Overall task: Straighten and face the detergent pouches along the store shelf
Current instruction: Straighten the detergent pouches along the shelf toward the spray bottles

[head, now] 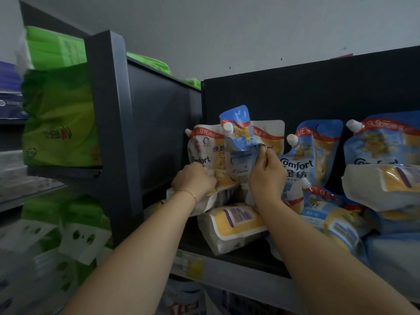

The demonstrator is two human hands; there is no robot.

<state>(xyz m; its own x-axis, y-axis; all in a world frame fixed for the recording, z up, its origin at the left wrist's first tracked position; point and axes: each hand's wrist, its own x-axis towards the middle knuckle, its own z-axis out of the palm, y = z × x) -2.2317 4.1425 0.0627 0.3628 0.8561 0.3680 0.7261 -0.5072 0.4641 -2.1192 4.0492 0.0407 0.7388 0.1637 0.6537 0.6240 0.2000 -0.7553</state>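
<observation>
Blue pouch (237,130) between right fingers (266,158) (left fingers (208,179) on yellow pouch (204,148))

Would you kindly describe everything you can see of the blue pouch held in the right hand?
The blue pouch is glossy soft plastic, printed with a yellow bear, a red band and a white screw cap at its upper left. It is upright and creased, its lower part paler. The right hand pinches its right edge, and it overlaps a white-and-yellow pouch behind.
</observation>
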